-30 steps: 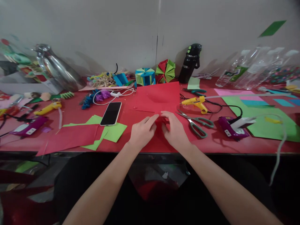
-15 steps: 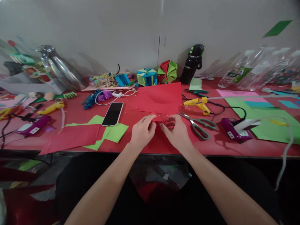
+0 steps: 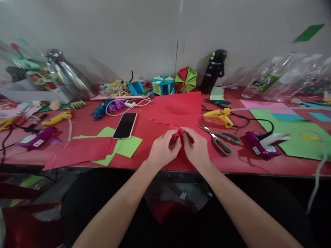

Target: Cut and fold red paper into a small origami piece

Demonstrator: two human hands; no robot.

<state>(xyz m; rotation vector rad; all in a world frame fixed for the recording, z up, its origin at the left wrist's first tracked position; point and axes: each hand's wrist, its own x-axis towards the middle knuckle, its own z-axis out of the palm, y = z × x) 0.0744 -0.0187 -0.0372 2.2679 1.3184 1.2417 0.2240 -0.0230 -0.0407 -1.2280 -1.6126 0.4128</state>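
Observation:
A small folded piece of red paper (image 3: 178, 133) is pinched between my two hands near the table's front edge. My left hand (image 3: 165, 147) is closed on its left side, and my right hand (image 3: 196, 146) is closed on its right side. The fingers hide most of the piece. Just beyond the hands lies a large red sheet (image 3: 176, 107). Scissors (image 3: 219, 136) with dark handles rest right of my right hand, blades partly open. A yellow glue gun (image 3: 219, 116) lies behind them.
Left of the hands lie a phone (image 3: 125, 126), green paper (image 3: 131, 146) and red paper (image 3: 82, 151). A purple power strip (image 3: 262, 146) sits at the right. Behind stand a black bottle (image 3: 213, 70), paper ornaments (image 3: 163, 85) and a steel jug (image 3: 69, 75).
My hands have come closer together, with the fingers curled more tightly around the small red paper, which now looks raised and folded. The view has shifted slightly.

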